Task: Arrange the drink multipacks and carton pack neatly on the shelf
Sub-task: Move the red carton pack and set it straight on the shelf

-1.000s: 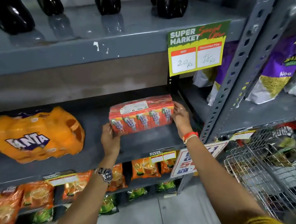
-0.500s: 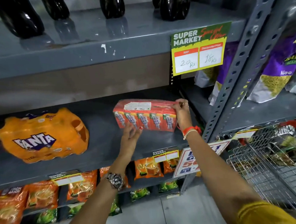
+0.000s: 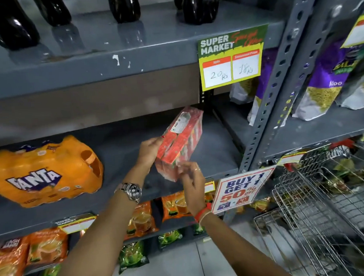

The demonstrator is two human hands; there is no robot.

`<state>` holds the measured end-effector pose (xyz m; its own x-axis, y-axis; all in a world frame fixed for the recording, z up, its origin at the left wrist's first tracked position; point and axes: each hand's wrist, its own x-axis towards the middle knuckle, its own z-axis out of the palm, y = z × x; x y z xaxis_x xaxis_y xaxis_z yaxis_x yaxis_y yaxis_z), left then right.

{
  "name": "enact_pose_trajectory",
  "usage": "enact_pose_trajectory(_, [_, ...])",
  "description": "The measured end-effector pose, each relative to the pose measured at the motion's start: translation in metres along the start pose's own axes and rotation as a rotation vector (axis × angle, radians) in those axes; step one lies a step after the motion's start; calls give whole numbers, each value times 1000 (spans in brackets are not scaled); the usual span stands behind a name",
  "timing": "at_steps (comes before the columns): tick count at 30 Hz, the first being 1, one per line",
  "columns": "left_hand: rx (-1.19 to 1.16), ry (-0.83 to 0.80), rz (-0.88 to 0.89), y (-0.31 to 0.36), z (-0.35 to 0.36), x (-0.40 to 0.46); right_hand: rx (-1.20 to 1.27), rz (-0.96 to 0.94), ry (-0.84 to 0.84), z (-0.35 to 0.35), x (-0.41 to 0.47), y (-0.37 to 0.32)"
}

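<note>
A red shrink-wrapped carton pack (image 3: 180, 141) is held over the right part of the middle grey shelf (image 3: 123, 157), turned end-on and tilted, its white label facing up-left. My left hand (image 3: 149, 149), with a wristwatch, grips its left side. My right hand (image 3: 190, 176), with an orange wristband, holds its near lower end. An orange Fanta multipack (image 3: 44, 172) lies on the same shelf at the left, apart from the carton pack.
Dark bottles (image 3: 198, 7) stand on the top shelf. Price tags (image 3: 230, 57) and a promo sign (image 3: 241, 188) hang off shelf edges. Orange pouches (image 3: 174, 205) fill the lower shelf. A perforated upright (image 3: 268, 116) bounds the right; a wire basket (image 3: 328, 210) is beyond.
The carton pack has been lifted and swung from lying broadside along the shelf to pointing end-on toward me. My right hand moved from its right end to its near lower end.
</note>
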<state>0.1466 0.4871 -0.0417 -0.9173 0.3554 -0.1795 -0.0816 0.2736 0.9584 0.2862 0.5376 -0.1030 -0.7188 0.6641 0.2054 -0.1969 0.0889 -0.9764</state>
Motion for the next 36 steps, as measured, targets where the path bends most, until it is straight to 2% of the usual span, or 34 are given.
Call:
enact_pose_trajectory(3, [86, 222, 169, -9, -3, -26, 63, 46, 180, -12, 38, -13])
enact_pose_trajectory(5, [8, 339, 222, -24, 8, -52, 48, 69, 238, -19, 75, -16])
enact_pose_trajectory(6, [-52, 357, 209, -32, 15, -65, 11, 97, 215, -20, 96, -17])
enact_pose_trajectory(10, [-363, 232, -83, -34, 32, -84, -241, 183, 49, -19, 173, -26])
enact_pose_trajectory(14, [-256, 95, -85, -39, 21, -70, -263, 341, -42, -22, 215, -19])
enact_pose_trajectory(17, [-287, 37, -97, -42, 12, -60, -209, 330, 23, -37, 206, -16])
enact_pose_trajectory(25, [-275, 143, -75, -39, 0, -33, -200, 211, 283, -65, 135, -9])
enact_pose_trajectory(31, [-139, 101, -53, -40, 3, -47, -283, 74, 385, -62, 95, -13])
enact_pose_trajectory(36, [-165, 98, -39, -50, -4, -58, -341, -5, 413, -57, 68, -12])
